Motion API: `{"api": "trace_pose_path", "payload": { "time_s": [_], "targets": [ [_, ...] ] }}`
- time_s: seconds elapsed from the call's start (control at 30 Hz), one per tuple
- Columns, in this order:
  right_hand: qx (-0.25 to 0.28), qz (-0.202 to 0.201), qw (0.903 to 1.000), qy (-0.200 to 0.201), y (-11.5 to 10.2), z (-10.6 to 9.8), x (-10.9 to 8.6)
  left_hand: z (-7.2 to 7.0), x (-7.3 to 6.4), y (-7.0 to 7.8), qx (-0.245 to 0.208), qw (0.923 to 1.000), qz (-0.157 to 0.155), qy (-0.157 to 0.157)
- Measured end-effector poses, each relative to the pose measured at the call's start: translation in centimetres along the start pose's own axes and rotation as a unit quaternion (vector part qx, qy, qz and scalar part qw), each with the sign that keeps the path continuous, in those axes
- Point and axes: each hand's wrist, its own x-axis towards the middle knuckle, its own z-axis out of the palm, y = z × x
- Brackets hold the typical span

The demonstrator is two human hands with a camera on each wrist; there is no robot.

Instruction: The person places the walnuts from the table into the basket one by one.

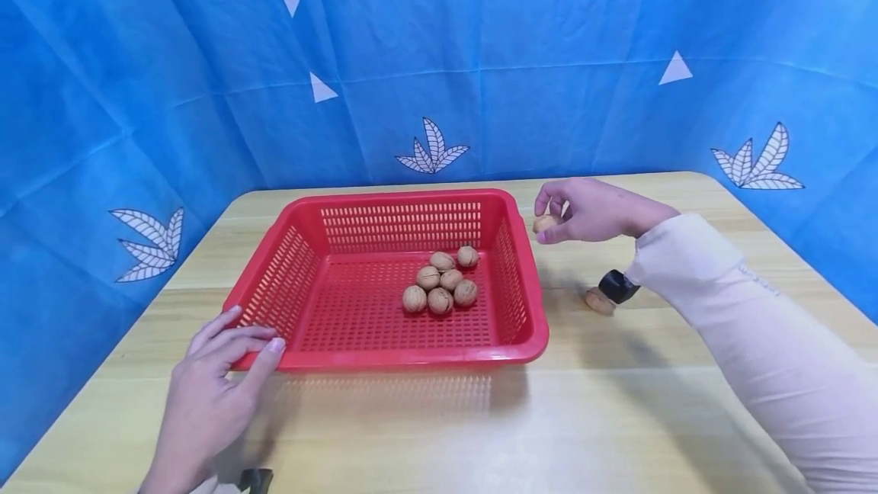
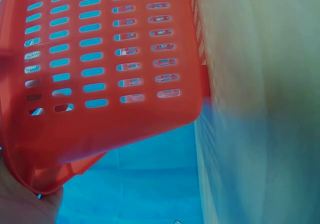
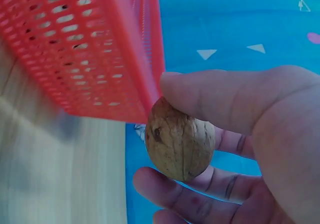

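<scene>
A red plastic basket (image 1: 398,358) stands on the table with several walnuts (image 1: 440,301) lying in its right half. At the basket's near left corner, my left hand (image 1: 216,383) holds the rim, fingers over the edge. My right hand (image 1: 583,210), just outside the basket's right rim, pinches a walnut (image 3: 180,140) between thumb and fingers, raised off the table. Another walnut (image 1: 600,301) lies on the table below my right wrist, partly covered by the black wrist device.
The light wooden table (image 1: 425,433) carries the basket. Behind and beside it hangs a blue cloth (image 1: 562,21) printed with white triangles and leaves. A black wrist device (image 1: 618,287) hangs under the right sleeve.
</scene>
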Motion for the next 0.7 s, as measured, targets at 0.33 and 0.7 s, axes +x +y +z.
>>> {"api": "trace_pose_path", "payload": {
  "time_s": [0.33,0.7],
  "targets": [
    [0.007,-0.020,0.9997,0.010,-2.4,-0.6,1.4,0.0,-0.1,-0.1,-0.004,0.9999,0.009,0.008],
    [0.040,-0.033,0.9979,0.040,-4.5,0.5,3.3,0.2,-0.2,-0.1,-0.005,0.9999,0.007,0.010]
  ]
}}
